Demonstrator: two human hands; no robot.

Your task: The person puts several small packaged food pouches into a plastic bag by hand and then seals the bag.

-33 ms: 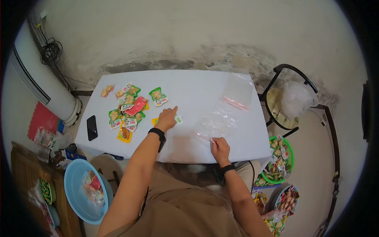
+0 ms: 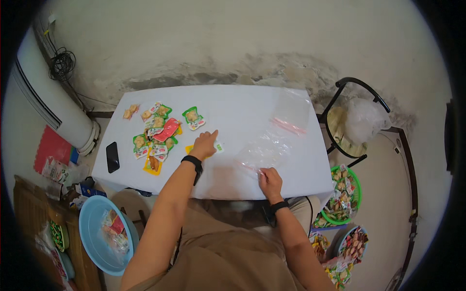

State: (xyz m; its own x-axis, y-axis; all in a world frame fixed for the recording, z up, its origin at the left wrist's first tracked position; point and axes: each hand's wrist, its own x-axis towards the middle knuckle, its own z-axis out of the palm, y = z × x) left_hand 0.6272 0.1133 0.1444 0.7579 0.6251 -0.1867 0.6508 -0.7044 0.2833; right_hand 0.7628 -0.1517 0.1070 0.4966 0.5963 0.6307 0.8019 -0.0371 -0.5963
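Observation:
My left hand (image 2: 204,144) is over the table, its index finger stretched out and the other fingers curled down over a small snack packet (image 2: 219,147). A white and green end shows at the right of the hand, and a yellow edge on its left. My right hand (image 2: 270,182) is closed at the near edge of a clear zip bag (image 2: 264,153), which lies flat. Another clear bag (image 2: 291,109) with a red zip strip lies beyond it. A green snack packet (image 2: 193,118) lies apart, right of a pile of snack packets (image 2: 158,131).
A black phone (image 2: 112,157) lies at the table's left. On the floor, a blue basin (image 2: 87,242) holds bagged packets. A green basket (image 2: 358,191) full of packets stands right of the table (image 2: 233,104). Behind it is a black-framed chair (image 2: 335,140) bearing plastic bags.

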